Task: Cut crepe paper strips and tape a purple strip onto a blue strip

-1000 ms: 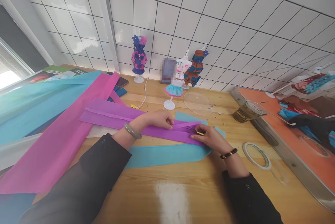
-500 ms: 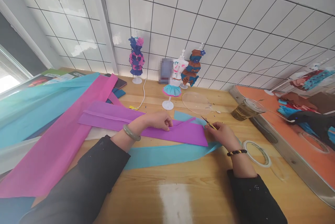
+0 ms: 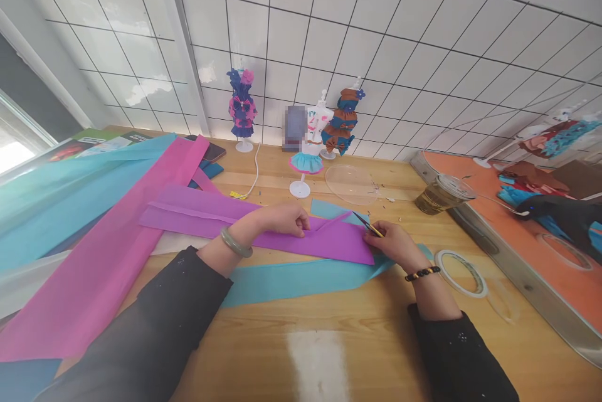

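Observation:
A purple crepe paper strip [image 3: 244, 223] lies across the wooden table [image 3: 338, 339], over a light blue strip [image 3: 301, 278]. My left hand [image 3: 285, 219] is closed, pinching the upper edge of the purple paper near its middle. My right hand [image 3: 394, 244] sits at the paper's right end, fingers closed round small scissors [image 3: 368, 225] with yellow handles, their blades pointing up and left at the paper's edge.
Wide pink [image 3: 108, 251] and blue [image 3: 56, 195] paper sheets cover the left. Three dressed mini mannequins [image 3: 305, 145] stand by the tiled wall. A clear lid [image 3: 352, 184], a drink cup [image 3: 439, 195], a tape roll [image 3: 461, 271] and an orange-topped tray [image 3: 527, 245] lie to the right.
My right hand drew back from over the purple paper to its right end, lifting the scissors clear. The left hand stayed pinching the paper. The view shifted slightly.

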### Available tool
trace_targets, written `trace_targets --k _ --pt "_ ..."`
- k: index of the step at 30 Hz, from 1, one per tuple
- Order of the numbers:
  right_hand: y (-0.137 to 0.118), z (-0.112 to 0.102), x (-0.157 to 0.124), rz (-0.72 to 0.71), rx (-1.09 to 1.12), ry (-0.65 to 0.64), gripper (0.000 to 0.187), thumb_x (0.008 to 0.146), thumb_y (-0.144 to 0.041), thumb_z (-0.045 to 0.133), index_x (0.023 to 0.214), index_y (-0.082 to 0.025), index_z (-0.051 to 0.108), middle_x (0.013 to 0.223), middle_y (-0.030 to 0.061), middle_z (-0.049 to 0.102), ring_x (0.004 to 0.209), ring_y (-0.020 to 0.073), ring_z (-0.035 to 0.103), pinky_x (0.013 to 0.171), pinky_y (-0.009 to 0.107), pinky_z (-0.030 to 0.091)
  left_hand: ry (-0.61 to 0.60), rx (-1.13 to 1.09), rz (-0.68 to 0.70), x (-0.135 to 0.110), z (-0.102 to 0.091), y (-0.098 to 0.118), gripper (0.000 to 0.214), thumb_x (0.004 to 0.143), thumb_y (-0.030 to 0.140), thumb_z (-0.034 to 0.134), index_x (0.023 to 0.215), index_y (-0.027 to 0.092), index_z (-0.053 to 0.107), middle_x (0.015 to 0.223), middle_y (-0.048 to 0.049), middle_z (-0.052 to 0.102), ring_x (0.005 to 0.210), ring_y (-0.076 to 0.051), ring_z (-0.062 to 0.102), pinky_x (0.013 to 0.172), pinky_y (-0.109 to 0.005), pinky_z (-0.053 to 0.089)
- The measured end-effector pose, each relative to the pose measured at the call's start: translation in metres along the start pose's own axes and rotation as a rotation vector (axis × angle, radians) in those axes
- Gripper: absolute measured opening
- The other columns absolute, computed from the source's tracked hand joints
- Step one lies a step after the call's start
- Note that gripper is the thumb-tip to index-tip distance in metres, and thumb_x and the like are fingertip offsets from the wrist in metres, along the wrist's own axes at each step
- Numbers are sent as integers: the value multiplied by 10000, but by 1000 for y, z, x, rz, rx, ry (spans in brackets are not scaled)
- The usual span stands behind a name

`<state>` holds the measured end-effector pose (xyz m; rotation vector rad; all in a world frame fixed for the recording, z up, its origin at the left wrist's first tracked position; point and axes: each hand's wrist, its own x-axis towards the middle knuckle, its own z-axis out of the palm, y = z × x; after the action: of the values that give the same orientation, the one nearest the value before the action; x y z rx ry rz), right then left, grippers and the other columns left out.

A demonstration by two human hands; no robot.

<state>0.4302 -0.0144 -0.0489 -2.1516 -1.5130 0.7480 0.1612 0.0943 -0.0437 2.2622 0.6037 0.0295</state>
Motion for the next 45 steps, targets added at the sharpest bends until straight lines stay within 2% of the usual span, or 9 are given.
trace_targets --k 4,9,16,24,29,32,36,40,45 --pt "7 1 4 -60 42 -7 164 639 -352 562 676 -196 527 580 -14 569 523 124 503 493 238 378 -12 -2 -24 -1 0 3 230 654 214 560 867 198 644 733 18 621 658 -104 542 545 -193 356" --pt "14 0 9 -107 -138 104 140 656 -337 526 667 -197 531 568 -5 558 518 129 484 470 236 328 8 19 -17 0 2 9 208 680 235 567 864 197 656 817 3 648 721 -120 563 579 -198 374" --pt "23 -4 16 -68 -304 156 126 696 -311 487 732 -205 545 676 26 606 611 162 536 507 245 334 -12 31 33 -1 4 15 184 723 263 528 837 190 652 840 1 658 744 -123 570 610 -201 388" --pt "31 -9 15 22 -393 265 122 717 -271 490 785 -204 567 792 72 642 713 204 570 536 268 328 -12 81 -47 -5 3 19 191 681 330 581 791 180 626 796 -5 640 685 -123 551 541 -202 365" --pt "22 -9 10 22 -382 356 166 748 -345 477 779 -204 560 774 82 633 727 225 560 555 291 338 7 92 -49 -4 5 24 200 668 325 601 799 174 616 779 -5 623 677 -121 538 541 -201 361" --pt "5 -1 6 -128 -223 443 226 750 -422 493 784 -203 536 820 79 623 762 218 552 615 302 374 25 106 -44 -5 5 28 195 673 319 603 802 174 615 768 -3 616 665 -118 529 539 -203 352" --pt "-22 17 -6 -477 77 196 241 746 -448 533 773 -216 477 964 63 613 859 193 549 727 303 409 45 131 -16 -4 6 32 120 719 256 545 760 172 622 730 4 609 641 -108 519 534 -205 326" --pt "-35 30 -17 -559 -3 -86 224 740 -425 558 763 -219 473 892 26 622 789 168 550 668 271 407 59 170 16 -1 8 29 147 744 221 485 677 161 602 630 15 571 573 -97 477 509 -213 295" --pt "-30 31 -14 -499 -191 -16 131 792 -344 483 750 -221 498 683 -12 581 606 136 500 550 245 350 72 140 3 -1 8 25 154 739 203 461 649 159 577 635 16 567 571 -92 467 513 -210 303"
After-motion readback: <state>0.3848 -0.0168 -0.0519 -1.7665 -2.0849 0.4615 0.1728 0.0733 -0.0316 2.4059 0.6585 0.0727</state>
